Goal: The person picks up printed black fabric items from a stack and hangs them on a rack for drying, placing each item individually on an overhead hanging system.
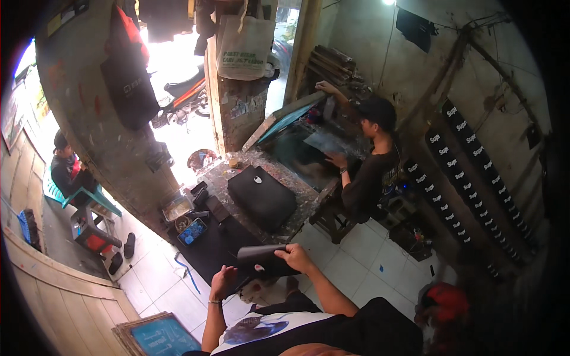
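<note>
A flexible black sheet [270, 268] with a small red-and-white printed mark is in front of my body, above the near end of the dark table. My right hand [295, 259] pinches it at its upper right edge, thumb on top. Beside its left edge is my left hand [223, 282], raised with the fingers stretched; whether it touches the sheet I cannot tell. Farther off lies a stack of black sheets [261, 199], the top one bearing a small white mark.
A phone [192, 231] and a clear plastic tub [177, 208] sit on the table's left. Far right, a co-worker [374, 160] holds up a hinged printing screen [285, 121]. A framed blue screen [160, 337] leans at lower left. Another person [68, 169] sits at far left.
</note>
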The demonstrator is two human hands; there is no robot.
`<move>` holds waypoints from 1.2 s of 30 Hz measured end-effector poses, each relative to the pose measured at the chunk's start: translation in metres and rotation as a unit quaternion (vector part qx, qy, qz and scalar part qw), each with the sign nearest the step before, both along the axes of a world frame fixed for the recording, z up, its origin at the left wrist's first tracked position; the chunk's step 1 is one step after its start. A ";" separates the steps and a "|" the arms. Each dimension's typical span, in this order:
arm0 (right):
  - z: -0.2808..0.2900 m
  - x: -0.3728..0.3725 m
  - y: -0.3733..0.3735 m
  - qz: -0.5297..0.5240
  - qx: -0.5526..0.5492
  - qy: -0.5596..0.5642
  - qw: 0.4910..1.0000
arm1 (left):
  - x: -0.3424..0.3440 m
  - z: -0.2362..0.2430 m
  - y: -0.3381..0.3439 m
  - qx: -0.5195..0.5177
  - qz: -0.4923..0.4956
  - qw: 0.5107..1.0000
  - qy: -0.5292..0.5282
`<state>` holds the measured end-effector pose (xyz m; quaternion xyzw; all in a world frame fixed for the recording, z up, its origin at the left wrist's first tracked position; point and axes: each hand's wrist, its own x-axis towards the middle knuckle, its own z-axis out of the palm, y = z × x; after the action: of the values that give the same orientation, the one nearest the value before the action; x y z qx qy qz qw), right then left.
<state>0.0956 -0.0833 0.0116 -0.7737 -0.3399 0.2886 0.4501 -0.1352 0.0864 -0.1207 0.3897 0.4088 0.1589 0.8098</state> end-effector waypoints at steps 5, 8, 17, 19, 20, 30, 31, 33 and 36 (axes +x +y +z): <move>-0.023 0.018 -0.007 0.079 -0.014 -0.016 0.997 | 0.047 0.007 -0.015 0.034 -0.116 0.993 0.004; 0.007 0.032 -0.009 0.115 -0.023 0.004 0.993 | 0.059 0.049 -0.042 -0.006 -0.033 0.999 -0.022; -0.015 0.127 -0.048 0.146 -0.027 0.045 0.988 | 0.118 0.087 -0.080 -0.057 0.018 0.987 -0.147; -0.048 0.149 -0.059 0.144 -0.010 0.061 0.988 | 0.138 0.095 -0.091 -0.026 0.014 0.991 -0.131; -0.055 0.157 -0.064 0.143 0.003 0.079 0.987 | 0.144 0.085 -0.093 0.114 -0.042 0.989 -0.080; -0.048 0.215 -0.096 0.205 -0.016 0.109 0.973 | 0.191 0.080 -0.138 0.115 -0.053 0.985 0.119; -0.050 0.218 -0.093 0.207 -0.001 0.128 0.970 | 0.192 0.079 -0.142 0.395 -0.070 0.905 0.145; -0.055 0.218 -0.095 0.191 0.033 0.131 0.972 | 0.192 0.080 -0.148 0.373 -0.062 0.915 0.139; -0.033 0.206 -0.093 0.146 -0.006 0.091 0.985 | 0.194 0.090 -0.142 0.137 -0.033 0.984 0.109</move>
<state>0.3016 -0.1768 -0.0214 -0.6890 -0.4049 0.4228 0.4273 0.0587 -0.0557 -0.0311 0.5256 0.4560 0.1428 0.7039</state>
